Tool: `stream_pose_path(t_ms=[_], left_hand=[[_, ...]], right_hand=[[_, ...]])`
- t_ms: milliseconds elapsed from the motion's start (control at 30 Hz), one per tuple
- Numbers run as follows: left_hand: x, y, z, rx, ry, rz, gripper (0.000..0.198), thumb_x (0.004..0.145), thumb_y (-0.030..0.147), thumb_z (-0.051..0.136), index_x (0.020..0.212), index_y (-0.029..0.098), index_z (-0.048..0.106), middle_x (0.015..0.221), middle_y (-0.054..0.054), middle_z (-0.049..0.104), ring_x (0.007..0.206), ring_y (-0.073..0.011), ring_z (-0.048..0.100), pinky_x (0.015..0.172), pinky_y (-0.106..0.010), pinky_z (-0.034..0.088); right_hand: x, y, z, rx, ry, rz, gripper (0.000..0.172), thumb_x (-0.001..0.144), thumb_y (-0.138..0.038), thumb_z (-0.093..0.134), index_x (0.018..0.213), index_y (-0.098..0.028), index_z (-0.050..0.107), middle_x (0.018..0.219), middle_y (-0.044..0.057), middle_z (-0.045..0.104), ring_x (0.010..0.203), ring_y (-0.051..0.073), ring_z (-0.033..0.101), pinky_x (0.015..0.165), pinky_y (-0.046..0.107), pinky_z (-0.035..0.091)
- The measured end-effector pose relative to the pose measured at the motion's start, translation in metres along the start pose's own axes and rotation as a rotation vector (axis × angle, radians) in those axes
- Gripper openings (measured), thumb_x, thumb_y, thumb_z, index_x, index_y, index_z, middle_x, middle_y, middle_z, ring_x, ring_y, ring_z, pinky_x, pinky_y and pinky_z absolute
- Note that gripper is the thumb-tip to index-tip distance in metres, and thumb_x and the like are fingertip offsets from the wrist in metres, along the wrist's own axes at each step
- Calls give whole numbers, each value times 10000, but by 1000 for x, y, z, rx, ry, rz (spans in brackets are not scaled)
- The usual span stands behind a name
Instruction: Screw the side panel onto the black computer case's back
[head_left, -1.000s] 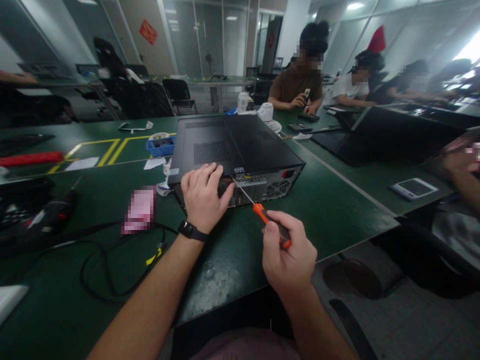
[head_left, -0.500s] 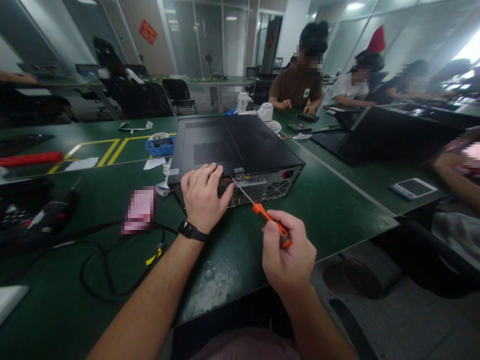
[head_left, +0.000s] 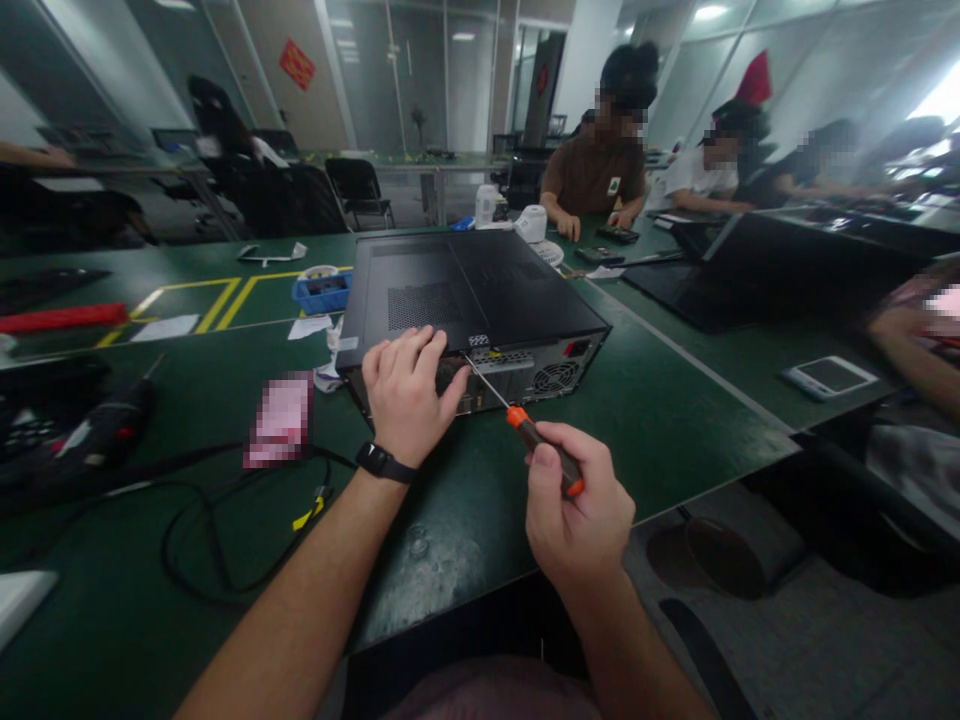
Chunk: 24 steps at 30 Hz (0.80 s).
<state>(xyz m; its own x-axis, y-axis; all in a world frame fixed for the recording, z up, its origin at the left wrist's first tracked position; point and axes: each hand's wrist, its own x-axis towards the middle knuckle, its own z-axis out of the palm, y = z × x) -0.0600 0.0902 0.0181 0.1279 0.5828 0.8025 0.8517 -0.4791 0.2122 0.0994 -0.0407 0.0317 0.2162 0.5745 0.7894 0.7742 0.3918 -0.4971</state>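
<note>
A black computer case (head_left: pixel 480 280) lies on its side on the green table, its rear panel with fan grille and ports towards me. My left hand (head_left: pixel 409 390) rests on the case's near edge, fingers stretched over the top and thumb apart in front of the rear panel. In my right hand (head_left: pixel 581 500) is a screwdriver (head_left: pixel 520 418) with an orange and dark handle, fingers wrapped round it. Its thin shaft slants up and left to the top rim of the rear panel, close to my left thumb. The contact of the tip is too small to make out.
Left of the case are a blue basket (head_left: pixel 322 292), a power drill (head_left: pixel 105 420) and black cables (head_left: pixel 210 540). A grey device with a screen (head_left: pixel 829 375) lies at the right. Across the table a person (head_left: pixel 596 175) handles small parts. The table's near edge runs below my right hand.
The screwdriver's handle has turned about its own axis, so its dark side now faces up. My left hand and the case stay as they were.
</note>
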Motion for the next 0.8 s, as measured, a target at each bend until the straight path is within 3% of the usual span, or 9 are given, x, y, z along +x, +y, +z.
stream_pose_path(t_ms=[333, 800], left_hand=[[0, 0, -1, 15, 1, 8, 420, 948, 418, 652, 1308, 202, 656, 1387, -129, 684, 1329, -325, 591, 1171, -511, 306], [0, 2, -2, 15, -4, 0, 418, 946, 415, 649, 1318, 223, 648, 1390, -126, 682, 1332, -333, 590, 1169, -533, 313]], right_hand=[[2, -2, 0, 56, -17, -50, 262, 907, -187, 604, 1168, -197, 589, 1003, 58, 712, 894, 179, 727, 789, 325, 614], [-2, -1, 1, -20, 3, 27, 164, 972, -249, 600, 1129, -213, 632, 915, 35, 761, 700, 153, 726, 679, 296, 609]])
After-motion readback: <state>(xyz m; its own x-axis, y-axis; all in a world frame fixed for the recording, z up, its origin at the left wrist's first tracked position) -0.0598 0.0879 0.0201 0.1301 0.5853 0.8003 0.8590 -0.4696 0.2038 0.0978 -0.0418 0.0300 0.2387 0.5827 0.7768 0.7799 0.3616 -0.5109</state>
